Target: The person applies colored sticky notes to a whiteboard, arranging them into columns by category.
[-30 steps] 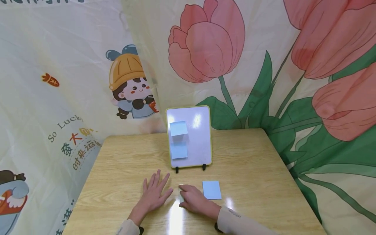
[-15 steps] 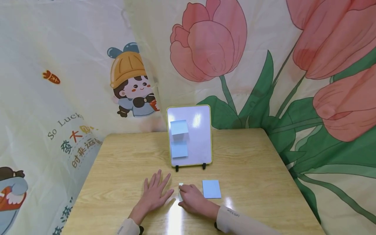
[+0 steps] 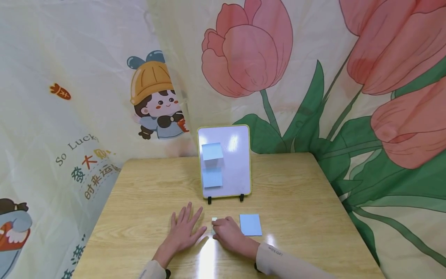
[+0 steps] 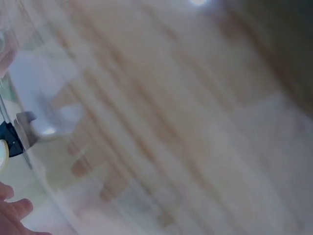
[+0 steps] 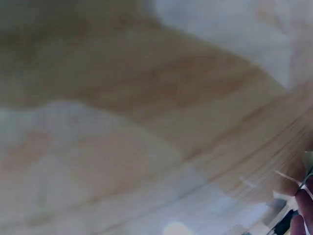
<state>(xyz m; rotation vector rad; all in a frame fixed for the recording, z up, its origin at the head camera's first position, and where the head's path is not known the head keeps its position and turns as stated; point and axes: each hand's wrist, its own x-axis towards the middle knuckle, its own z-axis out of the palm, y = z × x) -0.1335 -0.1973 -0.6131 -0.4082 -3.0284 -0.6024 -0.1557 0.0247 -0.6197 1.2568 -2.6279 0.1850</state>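
Observation:
In the head view my left hand (image 3: 182,230) lies on the wooden table with straight, spread fingers, holding nothing. To its right, my right hand (image 3: 230,234) has curled fingers, with the index finger and thumb pinching a small pale green slip of paper (image 3: 214,219). Most of the slip is hidden under those fingers. A blue sticky note (image 3: 250,224) lies flat just right of the right hand. The right wrist view catches only the right fingertips (image 5: 304,205) at its edge; in the left wrist view a few left fingers (image 4: 17,210) show at the lower left.
Behind the hands a small whiteboard (image 3: 237,162) with a yellow rim stands on black feet. Two blue notes, an upper note (image 3: 211,151) and a lower note (image 3: 212,177), are stuck on its left half. A printed cloth (image 3: 104,46) hangs behind the table (image 3: 289,186).
My right thumb has drawn up closer to the index finger at the pale slip. The left hand stays in place, and the head view has shifted slightly.

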